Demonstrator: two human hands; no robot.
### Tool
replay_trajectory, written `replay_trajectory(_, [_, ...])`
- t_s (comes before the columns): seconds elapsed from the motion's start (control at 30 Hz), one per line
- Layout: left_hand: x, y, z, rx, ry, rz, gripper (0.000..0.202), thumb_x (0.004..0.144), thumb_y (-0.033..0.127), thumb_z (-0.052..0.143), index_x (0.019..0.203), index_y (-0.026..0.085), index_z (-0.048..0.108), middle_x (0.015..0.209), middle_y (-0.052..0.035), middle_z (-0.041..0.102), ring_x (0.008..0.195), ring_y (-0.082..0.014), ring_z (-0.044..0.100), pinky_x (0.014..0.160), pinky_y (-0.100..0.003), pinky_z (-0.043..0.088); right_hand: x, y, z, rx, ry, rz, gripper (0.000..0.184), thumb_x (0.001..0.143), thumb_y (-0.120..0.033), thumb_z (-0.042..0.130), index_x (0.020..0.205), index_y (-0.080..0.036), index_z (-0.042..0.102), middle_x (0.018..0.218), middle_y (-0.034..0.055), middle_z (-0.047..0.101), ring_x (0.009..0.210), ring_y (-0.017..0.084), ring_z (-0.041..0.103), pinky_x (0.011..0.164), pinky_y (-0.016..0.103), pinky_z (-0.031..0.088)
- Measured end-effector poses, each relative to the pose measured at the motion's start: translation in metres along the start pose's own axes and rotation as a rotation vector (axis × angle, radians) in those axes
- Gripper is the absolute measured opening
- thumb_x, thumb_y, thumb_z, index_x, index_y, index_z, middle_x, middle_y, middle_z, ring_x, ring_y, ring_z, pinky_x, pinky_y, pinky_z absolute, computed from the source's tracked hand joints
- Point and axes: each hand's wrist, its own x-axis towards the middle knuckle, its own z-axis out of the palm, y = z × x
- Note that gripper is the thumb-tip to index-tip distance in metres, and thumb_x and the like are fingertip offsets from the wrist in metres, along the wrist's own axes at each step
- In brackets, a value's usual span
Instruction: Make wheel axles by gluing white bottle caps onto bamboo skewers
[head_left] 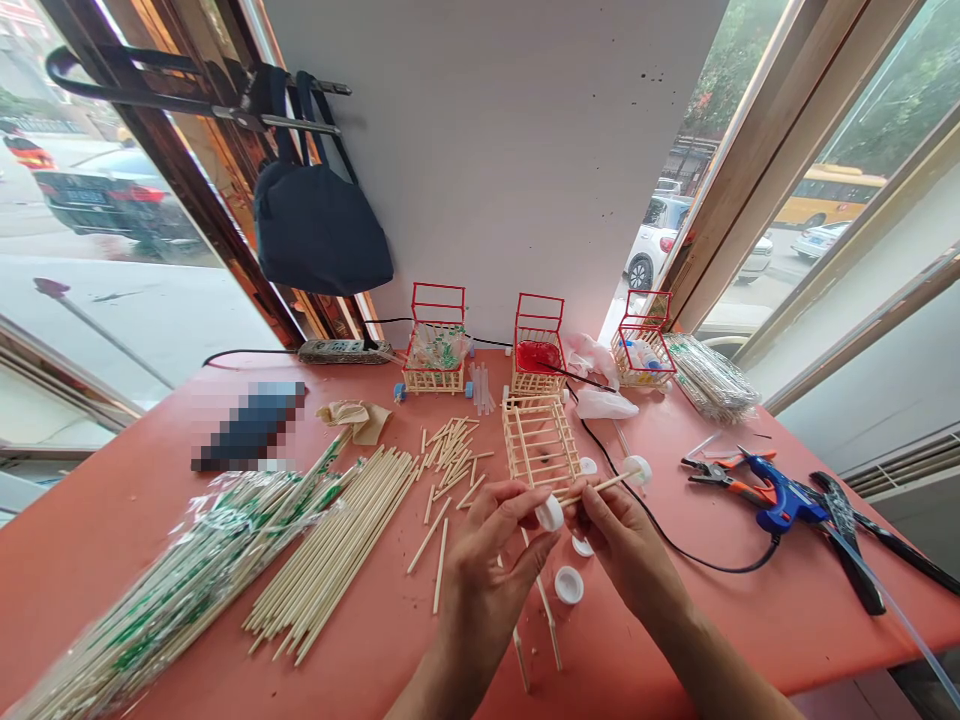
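Note:
My left hand point(501, 545) pinches a white bottle cap point(550, 513) between thumb and fingers. Closed on a short wooden stick point(613, 481) is my right hand point(621, 540); another white cap point(637, 470) sits at the stick's far end. The stick reaches toward the cap in my left hand, but whether they touch I cannot tell. Just beyond my hands stands a small cart frame made of sticks point(536, 440). Between my wrists a loose white cap point(569, 585) lies on the table, with more caps partly hidden by my right hand.
Cut stick pieces point(450, 455), a row of long sticks point(337, 540) and a bagged bundle point(187, 570) lie left. A blue glue gun point(787, 500), pliers point(724, 480) and black-handled cutters point(851, 540) lie right. Red-trimmed carts point(435, 365) stand behind; a black cable point(675, 545) crosses the table.

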Motion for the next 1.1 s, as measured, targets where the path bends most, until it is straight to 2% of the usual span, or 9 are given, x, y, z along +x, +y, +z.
replay_trajectory(0.37, [0.001,0.001,0.0,-0.091,-0.012,-0.027,0.044,0.085,0.019,0.081,0.126,0.029,0.069,0.115,-0.0048,0.068,0.086,-0.0164,0.072,0.079,-0.029,0.065,0.0,-0.003,0.001,-0.002,0.037,0.007,0.041,0.084,-0.062,0.077,0.083,-0.022,0.072,0.073,0.0006,0.061,0.067,0.016,0.051,0.064,0.03,0.041])
replay_trajectory(0.53, [0.0,0.004,-0.003,-0.152,0.001,-0.084,0.032,0.093,0.028,0.073,0.124,0.026,0.07,0.113,-0.0064,0.067,0.091,-0.0175,0.069,0.078,-0.028,0.061,0.001,-0.003,0.001,0.034,0.045,0.008,0.039,0.081,-0.061,0.08,0.082,-0.022,0.073,0.072,0.0006,0.062,0.067,0.016,0.051,0.063,0.03,0.041])
replay_trajectory(0.63, [0.003,0.006,-0.011,-0.289,0.153,-0.186,0.02,0.104,0.03,0.056,0.114,0.024,0.072,0.102,-0.0046,0.067,0.085,-0.0146,0.067,0.074,-0.025,0.057,0.002,-0.004,0.001,0.073,0.055,0.01,0.038,0.079,-0.059,0.083,0.083,-0.022,0.075,0.074,0.0013,0.065,0.069,0.016,0.052,0.063,0.028,0.041])
replay_trajectory(0.73, [0.008,0.004,-0.02,-0.467,0.365,-0.261,0.027,0.107,0.031,0.05,0.091,0.021,0.069,0.087,-0.0006,0.064,0.074,-0.0118,0.061,0.071,-0.023,0.053,0.003,-0.005,0.0,0.092,0.065,0.002,0.037,0.078,-0.058,0.084,0.082,-0.022,0.076,0.074,0.0009,0.064,0.07,0.016,0.052,0.063,0.028,0.041])
replay_trajectory(0.8, [0.01,0.002,-0.024,-0.557,0.416,-0.275,0.032,0.106,0.031,0.051,0.079,0.02,0.064,0.081,0.0008,0.059,0.072,-0.0119,0.058,0.068,-0.022,0.051,0.003,-0.006,0.0,0.096,0.071,0.002,0.038,0.077,-0.059,0.084,0.081,-0.022,0.076,0.073,0.0006,0.063,0.069,0.015,0.052,0.063,0.028,0.041])
replay_trajectory(0.87, [0.01,0.001,-0.023,-0.56,0.367,-0.281,0.036,0.105,0.032,0.052,0.073,0.02,0.061,0.077,0.0012,0.057,0.073,-0.0125,0.057,0.069,-0.021,0.05,0.003,-0.007,0.001,0.09,0.072,0.004,0.039,0.076,-0.059,0.085,0.082,-0.021,0.076,0.072,0.0007,0.063,0.069,0.015,0.052,0.063,0.028,0.041])
replay_trajectory(0.97, [0.008,0.001,-0.017,-0.434,0.216,-0.276,0.037,0.105,0.035,0.051,0.073,0.02,0.063,0.078,0.0004,0.061,0.074,-0.0128,0.058,0.071,-0.021,0.05,0.003,-0.007,0.001,0.074,0.077,0.004,0.041,0.076,-0.06,0.085,0.084,-0.021,0.077,0.072,0.0009,0.064,0.069,0.016,0.053,0.063,0.028,0.041])
replay_trajectory(1.03, [0.007,0.002,-0.012,-0.32,0.143,-0.276,0.029,0.103,0.035,0.055,0.08,0.021,0.067,0.079,0.0,0.064,0.073,-0.0126,0.06,0.069,-0.02,0.051,0.003,-0.006,0.0,0.07,0.084,0.003,0.041,0.077,-0.061,0.084,0.083,-0.021,0.077,0.072,0.0009,0.064,0.069,0.015,0.052,0.064,0.028,0.041])
replay_trajectory(1.1, [0.007,0.002,-0.009,-0.235,0.131,-0.283,0.016,0.097,0.033,0.062,0.088,0.022,0.07,0.081,-0.0001,0.067,0.074,-0.0128,0.063,0.068,-0.019,0.053,0.003,-0.005,-0.001,0.072,0.086,-0.003,0.041,0.079,-0.06,0.083,0.082,-0.02,0.077,0.073,0.0008,0.064,0.067,0.014,0.051,0.063,0.026,0.041])
